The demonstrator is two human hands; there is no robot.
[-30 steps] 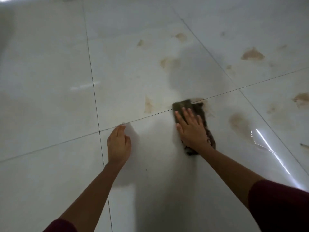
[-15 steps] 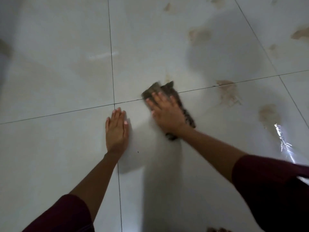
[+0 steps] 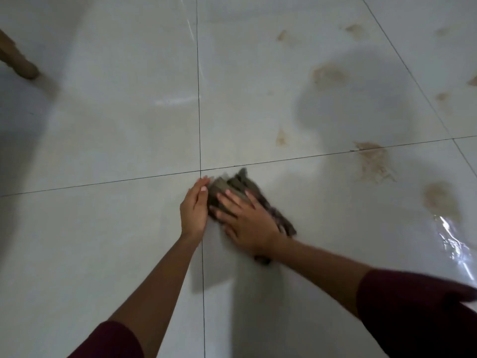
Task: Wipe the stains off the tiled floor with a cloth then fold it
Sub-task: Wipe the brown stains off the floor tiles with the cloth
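Note:
A dark grey-brown cloth [image 3: 233, 186] lies bunched on the glossy white tiled floor [image 3: 116, 125], just below where the grout lines cross. My right hand [image 3: 247, 220] presses flat on it with fingers spread, covering most of it. My left hand [image 3: 195, 208] rests flat on the tile right beside the cloth's left edge, fingers together, touching or nearly touching it. Brown stains mark the floor to the right: a smeared one [image 3: 373, 161] on the grout line, a rounder one [image 3: 438, 198] below it, and several smaller ones [image 3: 329, 74] farther back.
A brown wooden furniture leg [image 3: 18, 60] stands at the far left. A wet, shiny patch [image 3: 451, 236] glints at the right edge. My head's shadow falls across the stained tile at upper right.
My right hand has slid the cloth to the left, away from the smeared stain, until it meets my left hand. The view has shifted left, bringing the furniture leg into sight.

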